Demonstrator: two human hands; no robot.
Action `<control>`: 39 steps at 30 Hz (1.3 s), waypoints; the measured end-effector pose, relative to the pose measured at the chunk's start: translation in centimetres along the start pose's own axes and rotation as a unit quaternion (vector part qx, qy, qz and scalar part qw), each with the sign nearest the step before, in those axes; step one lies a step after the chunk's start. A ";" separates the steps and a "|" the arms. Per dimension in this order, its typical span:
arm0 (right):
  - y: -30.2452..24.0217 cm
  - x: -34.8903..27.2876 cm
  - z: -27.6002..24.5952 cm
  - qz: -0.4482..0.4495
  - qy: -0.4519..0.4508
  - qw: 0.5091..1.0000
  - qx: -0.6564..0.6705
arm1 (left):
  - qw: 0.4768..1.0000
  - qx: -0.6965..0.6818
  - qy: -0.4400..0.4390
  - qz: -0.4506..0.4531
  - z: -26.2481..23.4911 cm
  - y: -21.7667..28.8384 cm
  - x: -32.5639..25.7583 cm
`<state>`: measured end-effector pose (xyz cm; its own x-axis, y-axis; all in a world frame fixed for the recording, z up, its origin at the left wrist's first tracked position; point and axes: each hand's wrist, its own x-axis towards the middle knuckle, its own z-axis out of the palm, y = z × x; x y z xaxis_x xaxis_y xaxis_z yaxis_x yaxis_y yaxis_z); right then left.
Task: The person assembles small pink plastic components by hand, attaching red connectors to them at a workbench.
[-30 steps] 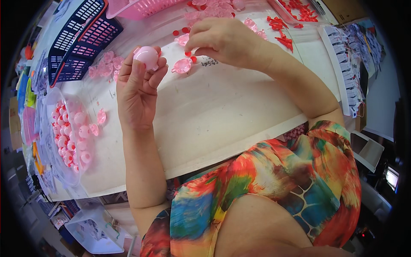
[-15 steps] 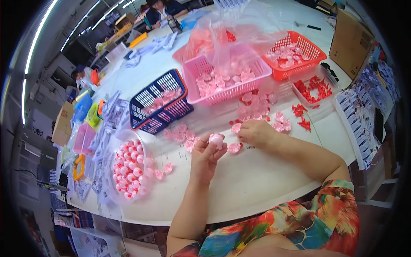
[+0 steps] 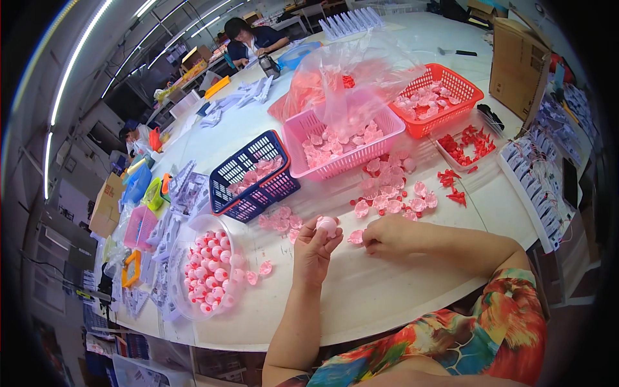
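Observation:
My left hand (image 3: 312, 254) is raised over the table, its fingers closed round a small pale pink ball (image 3: 327, 225). To its right, my right hand (image 3: 387, 235) is low at the tabletop with fingers bent inward. At its fingertips is a translucent pink petal-shaped piece (image 3: 355, 237), seemingly pinched at the edge; the fingers partly cover it. Beyond that hand, similar pink pieces (image 3: 387, 184) lie in a loose heap with small red bits among them. More petal-shaped pieces (image 3: 278, 219) lie beyond my left hand.
A clear round tub (image 3: 182, 306) of pink-and-red balls stands left. Beyond are a navy basket (image 3: 258, 205), a pink basket (image 3: 348, 164) under a plastic bag (image 3: 342, 64), and a red basket (image 3: 445, 119). A clear tray (image 3: 461, 166) holds red parts. Another person (image 3: 255, 42) sits at the far side.
The view has shifted, so the scene sits lower. My right hand has come nearer to me, from a farther petal-shaped piece to the closer one. My left hand still holds the ball.

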<state>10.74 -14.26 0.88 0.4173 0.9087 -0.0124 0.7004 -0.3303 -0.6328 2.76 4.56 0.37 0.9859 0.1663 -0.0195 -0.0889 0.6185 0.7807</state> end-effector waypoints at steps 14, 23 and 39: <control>0.4 -0.4 0.7 -0.089 0.024 0.992 -0.089 | 0.999 0.009 -0.025 -0.018 -0.3 -0.2 -1.2; 0.0 0.5 -3.4 -0.151 0.246 0.950 0.119 | 0.994 0.050 -0.072 -0.064 0.7 -0.2 -0.7; -0.1 0.4 -2.1 -0.160 0.135 0.945 0.252 | 0.974 0.165 -0.119 -0.101 0.9 -0.5 -1.4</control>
<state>12.05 -14.41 2.50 0.4115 0.8208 0.3962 0.4786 0.1754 -0.8604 1.58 3.32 0.54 0.9869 -0.1402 -0.0798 0.1229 0.3332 0.9348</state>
